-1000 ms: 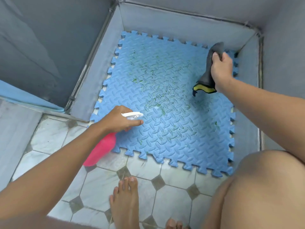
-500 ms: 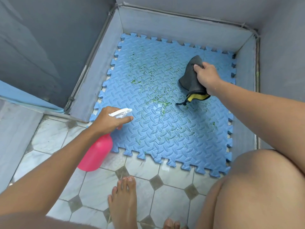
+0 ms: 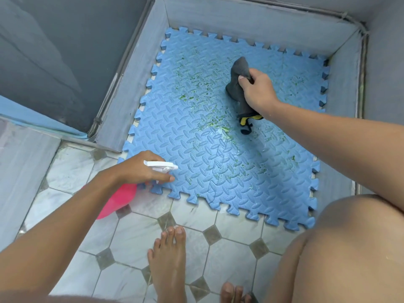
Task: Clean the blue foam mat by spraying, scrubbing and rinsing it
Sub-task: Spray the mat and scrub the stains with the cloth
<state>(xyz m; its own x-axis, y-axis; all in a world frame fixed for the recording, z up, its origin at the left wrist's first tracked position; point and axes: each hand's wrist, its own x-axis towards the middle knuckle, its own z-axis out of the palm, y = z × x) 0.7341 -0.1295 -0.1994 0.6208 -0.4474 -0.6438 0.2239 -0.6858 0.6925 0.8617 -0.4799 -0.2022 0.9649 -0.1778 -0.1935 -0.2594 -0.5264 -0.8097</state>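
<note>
The blue foam mat point(image 3: 196, 136) lies flat on the floor, its far half inside a low grey-walled enclosure point(image 3: 131, 84), its near toothed edge reaching out onto the tiled floor point(image 3: 135, 241). It is made of several interlocking tiles with a raised tread pattern, streaked with green grime through the middle and shining wet near the centre. It looks light, soft and bendy, so hard scrubbing could shift it or pull the joints apart; pressing down flat while wiping seems wiser than lifting. To move it for rinsing, the near edge by the toes is the free place to take hold, with both hands, since a wet jointed mat would likely sag and separate.

The right hand point(image 3: 258, 92) is closed around a dark grey cloth point(image 3: 236, 88) with a yellow-trimmed end, held down on the far middle of the mat. The cloth is limp and bunches easily.

The left hand point(image 3: 142, 169) is wrapped round the neck of a pink spray bottle point(image 3: 118, 202), a finger under the white nozzle point(image 3: 161, 166), which points across the mat's near left corner. The bottle looks rigid and light.
</note>
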